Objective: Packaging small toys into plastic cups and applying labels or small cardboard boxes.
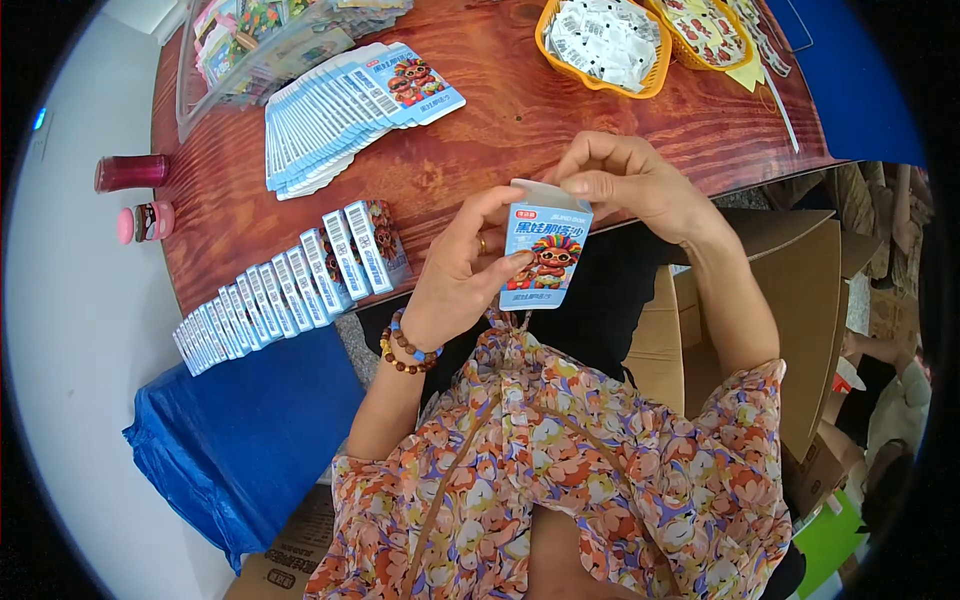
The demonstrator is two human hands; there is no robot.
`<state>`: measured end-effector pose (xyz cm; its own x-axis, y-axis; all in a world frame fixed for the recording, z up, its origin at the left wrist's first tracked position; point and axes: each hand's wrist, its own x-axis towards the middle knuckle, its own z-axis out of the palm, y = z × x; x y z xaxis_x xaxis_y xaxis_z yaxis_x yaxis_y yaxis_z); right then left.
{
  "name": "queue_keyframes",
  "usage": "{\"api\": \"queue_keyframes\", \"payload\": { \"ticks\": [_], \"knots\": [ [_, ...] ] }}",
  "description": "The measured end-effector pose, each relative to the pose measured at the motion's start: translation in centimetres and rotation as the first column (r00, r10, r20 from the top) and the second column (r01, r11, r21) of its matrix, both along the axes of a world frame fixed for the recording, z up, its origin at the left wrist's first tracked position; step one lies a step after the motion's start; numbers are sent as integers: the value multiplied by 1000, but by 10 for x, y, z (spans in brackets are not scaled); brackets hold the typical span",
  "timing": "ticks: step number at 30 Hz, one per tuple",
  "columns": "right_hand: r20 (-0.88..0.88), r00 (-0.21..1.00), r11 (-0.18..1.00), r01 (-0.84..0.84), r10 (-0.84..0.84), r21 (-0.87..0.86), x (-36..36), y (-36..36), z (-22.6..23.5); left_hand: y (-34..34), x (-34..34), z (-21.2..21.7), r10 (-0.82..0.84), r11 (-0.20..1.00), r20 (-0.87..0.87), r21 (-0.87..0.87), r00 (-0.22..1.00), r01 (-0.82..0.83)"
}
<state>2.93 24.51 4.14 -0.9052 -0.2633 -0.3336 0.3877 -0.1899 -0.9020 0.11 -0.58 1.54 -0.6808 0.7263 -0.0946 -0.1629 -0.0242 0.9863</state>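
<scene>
one small blue and white carton with a cartoon figure on its front is held upright between both hands, above the person's lap and just off the near edge of the round wooden table. the left hand grips the carton's left side, thumb pressed on the front and fingers curled behind it; the right hand pinches the carton's open top flap between thumb and fingertips. on the left wrist sit two bead bracelets, one brown and one with blue beads. on the table, one row of standing made-up cartons runs along the left edge; roughly sixteen show, though the far ones blur together. behind it lies one fanned stack of flat cartons, too many and too overlapped to count. two orange baskets stand at the far side: one basket of white sachets and one basket of patterned packets. one clear plastic tray holds colourful packets. two small containers, a dark red cup and a pink jar, stand off the table's left edge.
</scene>
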Motion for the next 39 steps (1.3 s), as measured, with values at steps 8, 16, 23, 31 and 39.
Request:
{"api": "queue_keyframes", "payload": {
  "ticks": [8,16,23,31,39],
  "knots": [
    [-180,978,961,-52,104,271,-2,2,8,1,3,0,-7,999,70,41,998,4],
    [-265,957,872,30,116,489,10,-12,15,7,4,6,53,998,88,-37,995,-50],
    [-411,907,837,155,89,525,20,-21,7,10,5,-7,77,997,37,27,996,-78],
    [-411,911,852,200,20,484,26,-13,-11,9,6,-5,91,994,81,44,993,-95],
    [-519,838,896,88,170,435,13,2,-20,13,6,-12,8,1000,57,0,998,-8]
  ]
}}
